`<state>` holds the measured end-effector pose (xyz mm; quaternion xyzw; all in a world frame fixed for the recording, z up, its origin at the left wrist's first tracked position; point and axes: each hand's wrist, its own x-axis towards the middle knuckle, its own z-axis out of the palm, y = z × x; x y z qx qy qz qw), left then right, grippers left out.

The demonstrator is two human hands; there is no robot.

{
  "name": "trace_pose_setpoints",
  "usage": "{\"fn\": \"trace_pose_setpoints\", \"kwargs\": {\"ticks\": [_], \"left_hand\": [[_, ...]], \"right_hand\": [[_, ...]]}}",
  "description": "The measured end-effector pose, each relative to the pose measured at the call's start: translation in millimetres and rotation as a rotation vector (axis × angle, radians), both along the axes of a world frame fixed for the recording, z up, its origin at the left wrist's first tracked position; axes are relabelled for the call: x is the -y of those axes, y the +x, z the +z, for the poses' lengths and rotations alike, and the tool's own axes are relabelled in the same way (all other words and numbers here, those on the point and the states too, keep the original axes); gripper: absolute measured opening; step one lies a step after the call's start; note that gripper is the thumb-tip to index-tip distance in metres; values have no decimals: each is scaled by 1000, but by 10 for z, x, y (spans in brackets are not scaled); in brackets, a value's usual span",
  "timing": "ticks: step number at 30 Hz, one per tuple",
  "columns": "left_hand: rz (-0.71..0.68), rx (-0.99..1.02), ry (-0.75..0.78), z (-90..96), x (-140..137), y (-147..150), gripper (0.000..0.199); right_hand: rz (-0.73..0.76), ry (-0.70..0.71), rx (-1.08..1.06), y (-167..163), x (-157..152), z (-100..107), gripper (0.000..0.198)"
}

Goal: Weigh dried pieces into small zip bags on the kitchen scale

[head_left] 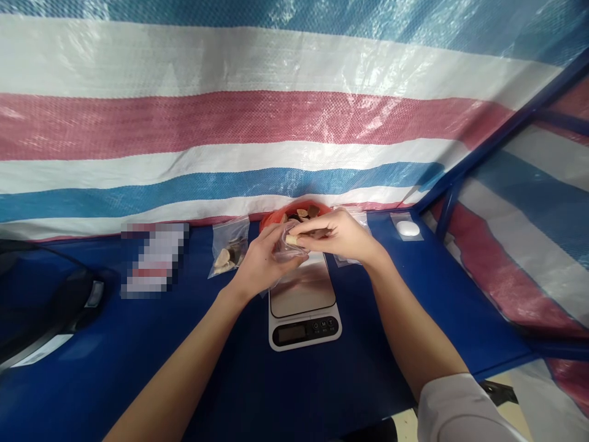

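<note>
My left hand [264,258] is closed on a clear plastic bag [281,250], with its mouth spread towards the right. Between the fingertips of my right hand [343,233] is a pale, flat slice [291,239], held at the bag's mouth; its exact kind is hard to make out. Both hands are above a white kitchen scale [304,291] with a metal plate and a dark display. Behind them, a red bag [271,218] holds several brown and pale slices [302,213], partly hidden by my hands.
To the left lies a filled zip bag [229,253] of slices. Another clear bag [359,218] is partly behind my right hand. A small bag with a white object [407,228] lies farther right. A black strapped item [50,307] sits at left. Striped sheeting [230,116] hangs behind the blue table [368,380].
</note>
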<state>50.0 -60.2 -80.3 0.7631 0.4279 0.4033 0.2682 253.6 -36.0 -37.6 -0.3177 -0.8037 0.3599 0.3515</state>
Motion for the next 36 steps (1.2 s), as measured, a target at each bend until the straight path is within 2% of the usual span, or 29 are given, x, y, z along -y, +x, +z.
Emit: {"fn": "trace_pose_setpoints", "kwargs": {"ticks": [6, 15, 21, 24, 27, 29, 36], "left_hand": [[-16, 1, 37, -30, -12, -2, 58], [3, -22, 8, -27, -13, 6, 55], [28, -13, 16, 0, -11, 3, 54], [66, 19, -28, 36, -17, -25, 55], [92, 64, -81, 74, -42, -84, 52], [112, 81, -110, 87, -68, -137, 48], [125, 119, -116, 84, -142, -275, 45]], "right_hand": [[2, 112, 135, -19, 0, 31, 22], [-44, 79, 260, -55, 24, 97, 18], [-29, 13, 94, 1, 2, 69, 19], [-78, -20, -12, 104, -48, 48, 19], [-131, -38, -27, 204, -128, -3, 20], [-176, -18, 49, 242, -188, -56, 21], [-304, 137, 565, 197, -301, -205, 27]]}}
